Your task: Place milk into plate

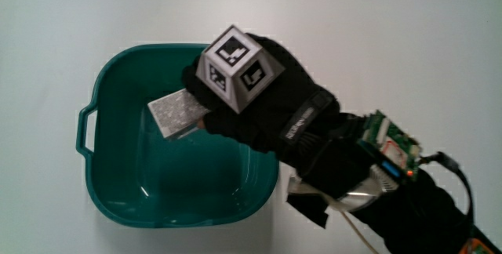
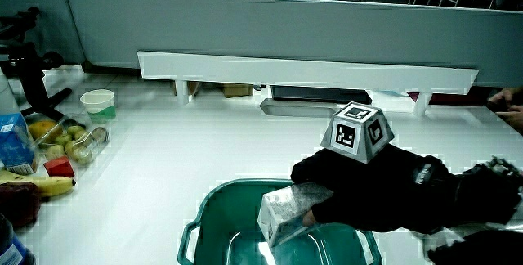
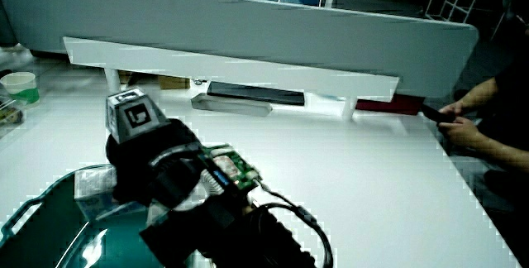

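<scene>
A grey speckled milk carton [image 1: 177, 114] is held over the inside of a teal plastic basin [image 1: 118, 199] with a handle on its rim. The hand [image 1: 259, 109], in its black glove with a patterned cube on its back, is shut on the carton and hovers above the basin. In a side view the carton [image 2: 288, 212] tilts down into the basin [image 2: 214, 216], gripped by the hand [image 2: 368, 191]. In a side view the hand [image 3: 153, 165] and forearm cover most of the basin [image 3: 33, 218]; only a corner of the carton [image 3: 89, 184] shows.
A pile of food lies at the table's edge in a side view: a banana [image 2: 37, 185], fruit in a clear tray [image 2: 69, 142], a blue carton [image 2: 15, 141]. A white-and-green cup [image 2: 98, 103] stands near it. A low white shelf [image 2: 306, 73] runs before the partition.
</scene>
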`<state>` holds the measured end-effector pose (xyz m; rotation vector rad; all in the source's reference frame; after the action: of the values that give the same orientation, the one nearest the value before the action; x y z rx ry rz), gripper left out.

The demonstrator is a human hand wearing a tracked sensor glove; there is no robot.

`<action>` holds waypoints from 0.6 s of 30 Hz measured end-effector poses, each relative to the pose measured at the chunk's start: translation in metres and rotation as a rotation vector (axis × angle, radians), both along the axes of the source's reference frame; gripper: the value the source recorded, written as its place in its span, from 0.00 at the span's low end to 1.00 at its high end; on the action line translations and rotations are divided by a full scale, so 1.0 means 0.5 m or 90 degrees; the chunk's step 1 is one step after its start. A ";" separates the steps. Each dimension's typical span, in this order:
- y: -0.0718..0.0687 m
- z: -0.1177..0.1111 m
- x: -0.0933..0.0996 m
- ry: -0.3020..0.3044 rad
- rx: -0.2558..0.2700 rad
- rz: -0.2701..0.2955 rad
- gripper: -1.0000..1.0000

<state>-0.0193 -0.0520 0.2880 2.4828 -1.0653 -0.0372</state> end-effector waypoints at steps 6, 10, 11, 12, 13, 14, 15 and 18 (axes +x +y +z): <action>0.010 0.060 -0.038 0.019 -0.054 -0.024 0.50; 0.022 0.039 -0.053 -0.010 -0.020 -0.023 0.50; 0.023 0.046 -0.056 -0.014 -0.026 -0.027 0.50; 0.024 0.052 -0.059 -0.009 -0.029 -0.030 0.50; 0.025 0.062 -0.061 -0.006 -0.034 -0.031 0.50; 0.024 0.070 -0.063 -0.003 -0.042 -0.031 0.50; 0.023 0.078 -0.063 -0.002 -0.048 -0.029 0.50; 0.016 0.098 -0.064 -0.006 -0.066 -0.019 0.50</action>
<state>-0.0512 -0.0439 0.3372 2.3768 -1.0798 0.0208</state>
